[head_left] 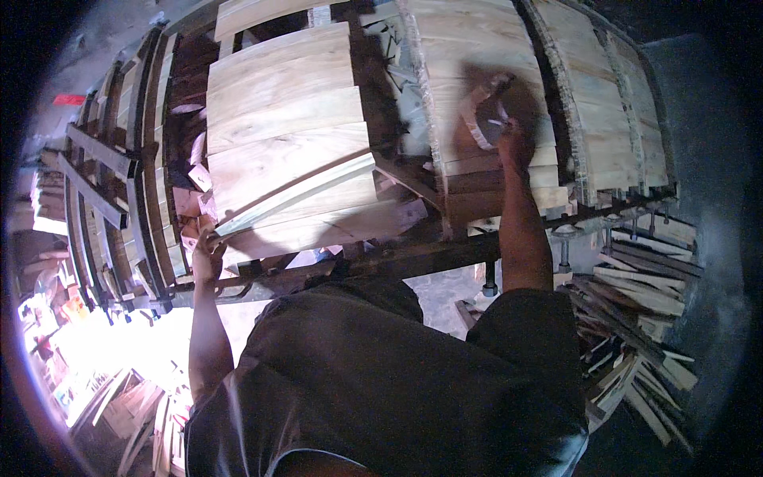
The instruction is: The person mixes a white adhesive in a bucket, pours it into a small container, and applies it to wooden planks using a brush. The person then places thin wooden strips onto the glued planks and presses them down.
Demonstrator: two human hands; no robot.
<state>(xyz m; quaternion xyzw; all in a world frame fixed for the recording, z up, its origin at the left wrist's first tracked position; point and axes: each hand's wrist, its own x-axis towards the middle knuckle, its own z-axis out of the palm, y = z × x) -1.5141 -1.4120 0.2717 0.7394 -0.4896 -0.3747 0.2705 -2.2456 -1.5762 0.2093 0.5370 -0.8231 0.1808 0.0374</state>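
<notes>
Pinching one end of a thin wood strip [306, 189], the person's left hand [208, 256] has its fingers curled in at the near-left corner of the left panel [282, 119]. Strip lies slantwise across that panel's near boards; can't tell if it's raised. Right hand [515, 145] is closed, seemingly around a curved piece [474, 119] above the middle panel [477, 36]; exact kind unclear. Progress: left panel's far boards sit side by side, strip not yet lined up with them. Middle and right panels [568, 60] look mostly filled, board against board. Whether anything is fixed together can't be told. Loose wood pieces [640, 298] lie at right, below the metal frame [445, 256].
</notes>
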